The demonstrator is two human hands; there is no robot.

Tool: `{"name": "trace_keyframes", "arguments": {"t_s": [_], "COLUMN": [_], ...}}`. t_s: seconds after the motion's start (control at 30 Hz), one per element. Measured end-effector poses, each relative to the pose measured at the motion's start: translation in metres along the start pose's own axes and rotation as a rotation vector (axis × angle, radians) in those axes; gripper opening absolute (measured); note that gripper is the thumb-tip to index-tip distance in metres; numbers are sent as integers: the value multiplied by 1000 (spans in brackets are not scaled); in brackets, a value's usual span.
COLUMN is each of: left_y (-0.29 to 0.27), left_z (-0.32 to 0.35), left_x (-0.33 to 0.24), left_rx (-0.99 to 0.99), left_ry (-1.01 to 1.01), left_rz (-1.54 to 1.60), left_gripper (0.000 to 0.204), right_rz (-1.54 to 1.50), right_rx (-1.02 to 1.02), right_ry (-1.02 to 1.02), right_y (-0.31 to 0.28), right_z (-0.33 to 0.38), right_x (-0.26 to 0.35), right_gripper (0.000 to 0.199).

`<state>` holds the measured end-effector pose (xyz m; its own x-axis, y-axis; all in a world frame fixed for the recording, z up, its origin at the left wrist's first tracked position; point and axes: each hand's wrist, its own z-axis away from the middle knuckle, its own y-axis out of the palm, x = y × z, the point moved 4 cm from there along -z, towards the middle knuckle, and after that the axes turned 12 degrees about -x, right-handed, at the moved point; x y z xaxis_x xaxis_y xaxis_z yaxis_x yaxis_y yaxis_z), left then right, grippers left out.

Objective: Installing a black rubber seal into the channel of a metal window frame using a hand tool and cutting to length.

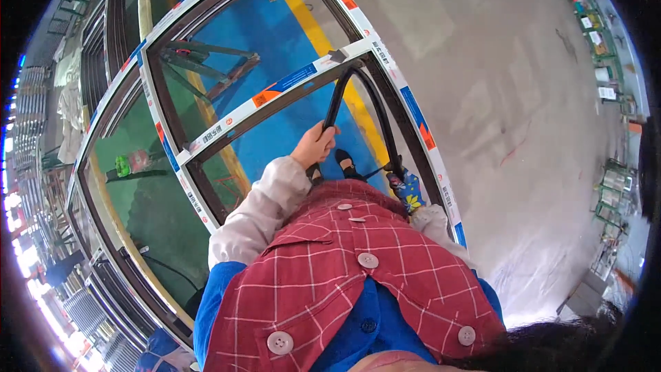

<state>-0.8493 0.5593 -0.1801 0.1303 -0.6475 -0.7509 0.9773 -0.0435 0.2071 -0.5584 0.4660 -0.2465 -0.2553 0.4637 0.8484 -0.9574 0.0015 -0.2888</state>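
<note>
A large window frame (303,77), dark with white, blue and orange protective tape along its bars, lies in front of me. From its upper right inner corner hangs a bent black rubber strip (335,103), its loop reaching the crossbar. My left hand (315,145), bare, is closed round the strip's left length above the frame opening. On the right, my right hand (406,191), in a blue flowered glove, is closed at the lower end of the strip's other length, close to the frame's right bar. Its fingertips are partly hidden.
A dark green metal stand (206,65) shows through the frame's far opening. Blue and green floor with yellow lines (303,14) lies below. More dark frames (113,34) stand at the left, and green racks with small items (599,34) line the far right.
</note>
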Motion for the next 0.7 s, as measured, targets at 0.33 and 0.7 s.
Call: {"name": "trace_keyframes", "arguments": {"t_s": [0.33, 0.7], "left_y": [21, 61], "left_z": [-47, -56], "left_x": [2, 10], "left_rx": [-187, -227], "left_ry": [297, 206], "left_rz": [-228, -95], "left_gripper": [20, 22], "right_rz": [-309, 109], "right_rx": [-193, -327], "right_ry": [187, -163], "right_y": [-12, -2], "right_z": [-7, -3], "right_x": [2, 33], "right_gripper": [23, 21]}}
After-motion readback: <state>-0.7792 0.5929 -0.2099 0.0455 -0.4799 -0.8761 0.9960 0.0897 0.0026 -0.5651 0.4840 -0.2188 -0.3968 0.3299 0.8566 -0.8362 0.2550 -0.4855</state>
